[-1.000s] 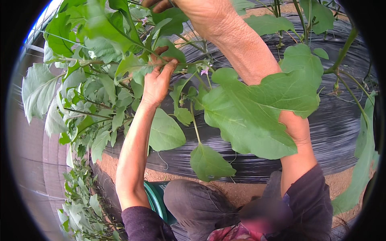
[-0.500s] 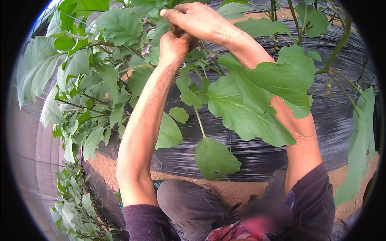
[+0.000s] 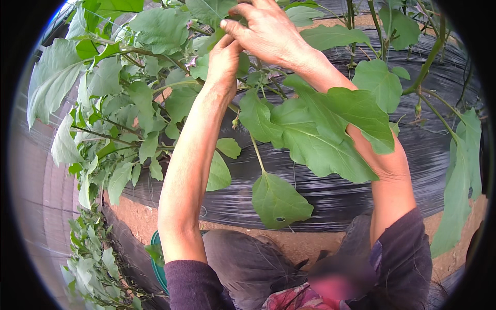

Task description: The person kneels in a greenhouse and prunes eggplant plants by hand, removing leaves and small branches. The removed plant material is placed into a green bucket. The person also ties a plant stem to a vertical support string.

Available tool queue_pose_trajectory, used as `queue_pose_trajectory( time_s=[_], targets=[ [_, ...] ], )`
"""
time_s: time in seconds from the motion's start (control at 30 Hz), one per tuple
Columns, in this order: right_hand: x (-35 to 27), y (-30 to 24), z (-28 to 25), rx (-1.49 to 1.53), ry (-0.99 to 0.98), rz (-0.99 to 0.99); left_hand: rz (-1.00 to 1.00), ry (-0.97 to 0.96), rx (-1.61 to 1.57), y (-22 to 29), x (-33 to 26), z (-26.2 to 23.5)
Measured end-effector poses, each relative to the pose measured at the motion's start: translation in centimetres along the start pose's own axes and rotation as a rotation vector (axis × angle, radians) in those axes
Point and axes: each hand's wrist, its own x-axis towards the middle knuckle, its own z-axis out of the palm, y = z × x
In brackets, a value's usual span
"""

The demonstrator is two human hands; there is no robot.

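Observation:
My left hand (image 3: 223,64) is raised among the leafy, purple-flowered plants, which look like eggplants. Its fingers are closed in a pinch, and whatever is between them is hidden. Just above and to the right, my right hand (image 3: 268,32) has its thumb and fingers apart, the thumb close to my left fingertips. Nothing shows in its grasp. A broad green leaf (image 3: 209,11) lies by its fingers, at the top edge. Over my right forearm hangs a large lobed leaf (image 3: 320,135). A small purple flower (image 3: 191,63) shows left of my left hand.
Black plastic film (image 3: 330,201) covers the bed beneath the plants. Dense foliage (image 3: 124,124) fills the left side. A thick stem (image 3: 431,59) leans in at the right. Beside my left elbow is a green container's rim (image 3: 159,274). Bare soil (image 3: 305,247) borders the film.
My right hand has shifted up and right, its fingers spreading from my left hand. My left forearm has moved slightly right, showing more of the green container. The nearby leaves have swayed.

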Motion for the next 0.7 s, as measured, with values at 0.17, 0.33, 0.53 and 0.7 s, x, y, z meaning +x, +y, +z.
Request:
queue_pose_trajectory(
  time_s=[0.17,0.33,0.53,0.7],
  targets=[
    [1.1,0.7,-3.0,0.254,0.040,0.121,0.052,0.019,0.082,-2.4,-2.9,-0.9],
    [1.6,1.2,-4.9,0.320,-0.055,0.273,0.040,0.083,0.151,-8.2,-6.9,-1.1],
    [1.1,-1.3,-5.4,0.310,-0.336,0.181,0.051,-0.124,0.756,-11.9,-9.6,-2.7],
    [-4.4,-3.8,-0.7,0.237,-0.774,-0.218,0.141,-0.239,0.967,-13.6,-9.9,-2.5]
  ],
)
